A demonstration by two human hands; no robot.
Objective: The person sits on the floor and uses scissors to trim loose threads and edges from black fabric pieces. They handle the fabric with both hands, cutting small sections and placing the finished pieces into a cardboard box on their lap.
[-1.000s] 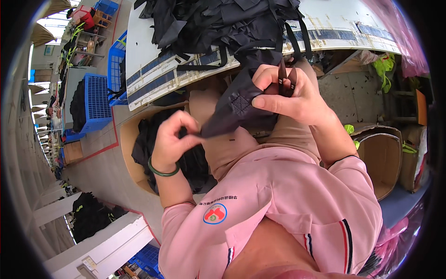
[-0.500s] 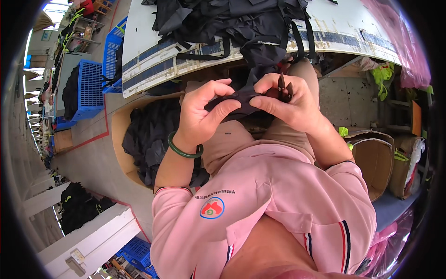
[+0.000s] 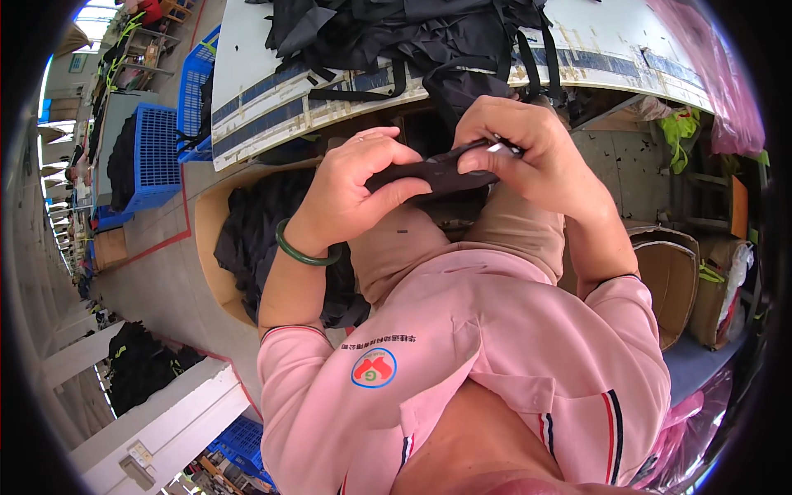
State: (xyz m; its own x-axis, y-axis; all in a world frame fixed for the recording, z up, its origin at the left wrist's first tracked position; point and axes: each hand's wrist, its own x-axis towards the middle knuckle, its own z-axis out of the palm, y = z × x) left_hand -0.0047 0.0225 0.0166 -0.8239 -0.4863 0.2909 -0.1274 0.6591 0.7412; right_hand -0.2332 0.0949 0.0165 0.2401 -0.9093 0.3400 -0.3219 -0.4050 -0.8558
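A strip of black fabric (image 3: 445,172) is stretched between my two hands, above my lap. My left hand (image 3: 355,186), with a green bangle at its wrist, is closed on the fabric's left end, thumb against fingers. At the other end, my right hand (image 3: 536,153) grips the fabric between thumb and bent fingers. Small dark thread snips (image 3: 505,148) are tucked in that same hand, a shiny part showing beside the thumb; the rest is hidden by the fingers. More black fabric (image 3: 466,89) hangs off the table edge just beyond the hands.
Ahead stands a white table (image 3: 247,58) with taped edges and a heap of black fabric pieces (image 3: 388,37). A cardboard box (image 3: 206,239) of black fabric is at my left. Blue crates (image 3: 157,153) stand farther left; an open carton (image 3: 664,285) is at right.
Both hands have moved apart a little, the right one rising and turning over. The fabric between them is now stretched out longer, and the snips' blades no longer stick up.
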